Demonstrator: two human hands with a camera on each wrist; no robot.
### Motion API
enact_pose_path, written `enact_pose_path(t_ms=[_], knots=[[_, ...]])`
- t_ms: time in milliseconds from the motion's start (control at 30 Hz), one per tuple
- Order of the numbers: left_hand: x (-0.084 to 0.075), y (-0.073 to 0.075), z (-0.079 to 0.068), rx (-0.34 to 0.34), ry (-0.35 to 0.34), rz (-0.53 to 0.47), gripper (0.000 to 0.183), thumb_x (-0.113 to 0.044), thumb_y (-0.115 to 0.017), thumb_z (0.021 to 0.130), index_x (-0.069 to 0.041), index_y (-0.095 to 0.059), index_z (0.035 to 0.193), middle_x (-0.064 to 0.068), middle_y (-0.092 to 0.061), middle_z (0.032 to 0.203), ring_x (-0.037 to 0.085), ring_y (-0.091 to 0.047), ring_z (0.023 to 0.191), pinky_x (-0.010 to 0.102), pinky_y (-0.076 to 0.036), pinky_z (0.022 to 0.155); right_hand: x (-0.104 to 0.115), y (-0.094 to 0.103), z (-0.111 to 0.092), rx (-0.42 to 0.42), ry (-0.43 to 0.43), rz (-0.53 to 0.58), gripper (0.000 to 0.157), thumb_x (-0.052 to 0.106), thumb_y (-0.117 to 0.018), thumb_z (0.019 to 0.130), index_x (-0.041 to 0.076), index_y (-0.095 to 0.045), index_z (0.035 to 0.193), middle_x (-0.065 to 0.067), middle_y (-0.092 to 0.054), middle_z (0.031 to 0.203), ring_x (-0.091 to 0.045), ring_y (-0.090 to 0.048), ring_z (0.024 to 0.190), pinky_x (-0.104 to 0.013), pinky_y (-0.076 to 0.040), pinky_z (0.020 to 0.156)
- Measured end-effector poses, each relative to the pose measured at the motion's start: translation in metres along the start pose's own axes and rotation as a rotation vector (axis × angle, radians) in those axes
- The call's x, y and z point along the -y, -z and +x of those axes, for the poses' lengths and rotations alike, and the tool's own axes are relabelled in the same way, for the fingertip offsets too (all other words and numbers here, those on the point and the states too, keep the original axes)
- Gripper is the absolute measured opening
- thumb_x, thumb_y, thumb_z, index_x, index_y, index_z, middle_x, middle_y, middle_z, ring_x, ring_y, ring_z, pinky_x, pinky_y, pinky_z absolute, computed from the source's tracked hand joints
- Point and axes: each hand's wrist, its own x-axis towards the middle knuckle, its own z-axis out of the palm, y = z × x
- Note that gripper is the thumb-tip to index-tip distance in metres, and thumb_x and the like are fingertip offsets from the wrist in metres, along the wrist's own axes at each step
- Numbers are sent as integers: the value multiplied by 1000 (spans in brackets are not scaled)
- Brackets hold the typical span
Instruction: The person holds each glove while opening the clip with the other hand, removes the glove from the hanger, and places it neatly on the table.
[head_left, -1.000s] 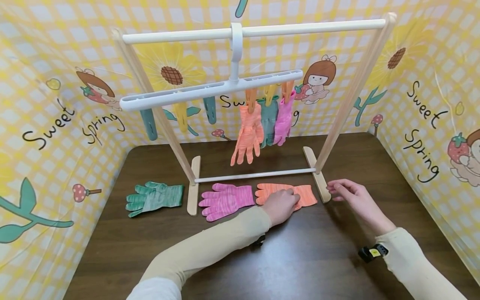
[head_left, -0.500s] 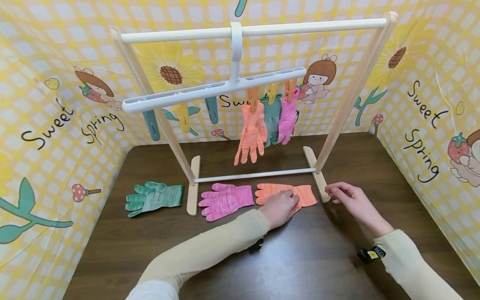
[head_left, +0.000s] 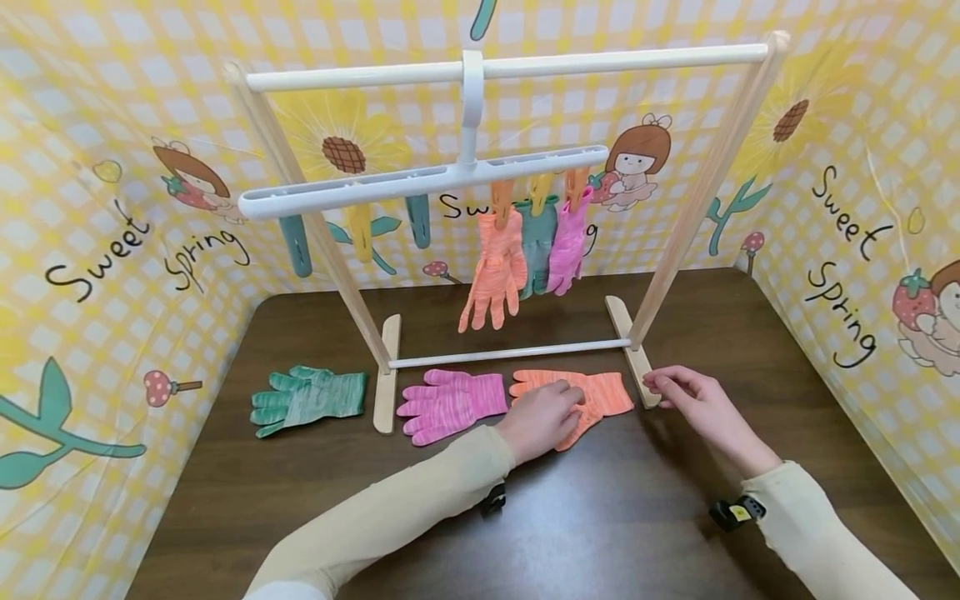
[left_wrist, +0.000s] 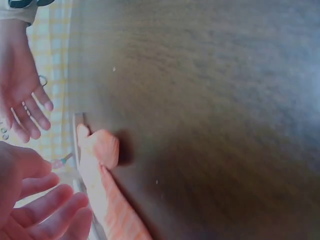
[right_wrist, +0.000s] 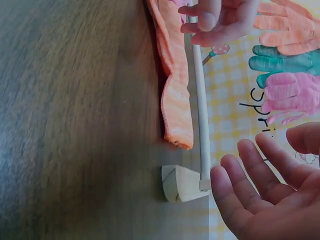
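Note:
An orange glove (head_left: 609, 390) lies on the table with its cuff to the right and its thumb spread toward the person. Over its finger end is the left hand (head_left: 542, 419), loosely bent and holding nothing; it covers part of the glove. The right wrist view shows this left hand (right_wrist: 225, 19) slightly apart from the glove. By the stand's right foot hovers the right hand (head_left: 701, 408), fingers relaxed, nothing in them. Left of the orange glove lie a pink glove (head_left: 453, 404) and a green glove (head_left: 311, 398), both flat with fingers pointing left.
A wooden stand (head_left: 678, 225) carries a pale clip hanger (head_left: 427, 182). From its right half hang an orange glove (head_left: 495, 267), a green glove (head_left: 536, 242) and a pink glove (head_left: 567, 250). Several clothes pegs (head_left: 362, 233) hang on the left half. Patterned cloth (head_left: 832, 100) surrounds the table.
The left hand has drawn left and toward the person, and the orange glove's thumb now sticks out from its side. The right hand has barely moved. The hanger sways slightly.

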Motion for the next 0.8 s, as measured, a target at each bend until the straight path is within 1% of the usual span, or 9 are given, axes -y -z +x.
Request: enact_pose_path(t_ms=[67, 133, 267, 333, 467, 567, 667, 800], knots=[[1, 4, -4, -27, 19, -34, 14, -19, -63, 104, -11, -71, 113, 3, -68, 102, 11, -63, 83, 21, -52, 68, 2, -1, 0, -4, 12, -12, 27, 10, -54, 109, -10, -65, 124, -28, -68, 121, -2, -67, 102, -25, -58, 81], [2, 7, -6, -59, 31, -45, 15, -20, -64, 104, -11, -72, 114, 2, -69, 103, 11, -62, 83, 21, -52, 69, 4, -2, 1, -9, 22, -22, 27, 10, -54, 109, -9, -65, 124, -28, -68, 120, -2, -66, 101, -26, -58, 82], [3, 14, -11, -147, 26, -75, 16, -19, -64, 104, -11, -72, 115, 2, -70, 105, 11, -65, 84, 24, -54, 69, 10, -6, 5, -24, 45, -38, 28, 12, -55, 109, -9, -66, 123, -29, -68, 120, 0, -65, 101, -27, -58, 83], [4, 17, -13, -198, 13, -107, 15, -17, -64, 104, -10, -72, 114, 3, -70, 105, 13, -66, 84, 25, -55, 69, 14, -7, 7, -30, 54, -37, 27, 12, -55, 109, -8, -67, 122, -28, -69, 119, 0, -65, 102, -26, -58, 83], [7, 24, -17, -300, -3, -171, 15, -15, -65, 102, -8, -72, 114, 3, -69, 102, 16, -68, 85, 25, -55, 69, 22, -10, 10, -42, 91, -28, 23, 9, -56, 107, -5, -69, 121, -21, -72, 116, -2, -67, 102, -23, -57, 82], [10, 30, -18, -385, -10, -188, 13, -14, -66, 102, -9, -72, 112, 1, -68, 99, 16, -67, 84, 23, -54, 69, 29, -12, 13, -45, 113, -30, 22, 8, -57, 107, -4, -69, 121, -20, -72, 116, -1, -67, 102, -21, -56, 82], [13, 36, -20, -470, -19, -200, 11, -13, -68, 100, -9, -72, 110, 0, -69, 98, 16, -65, 81, 23, -53, 68, 35, -12, 15, -41, 119, -40, 23, 8, -57, 107, -4, -69, 122, -24, -71, 118, 0, -66, 102, -21, -56, 83], [17, 44, -22, -575, -40, -210, 11, -12, -70, 98, -8, -71, 108, 2, -70, 98, 17, -67, 81, 23, -54, 69, 44, -12, 21, -39, 119, -81, 23, 12, -56, 108, -2, -69, 122, -21, -72, 119, 2, -65, 101, -18, -54, 83]])
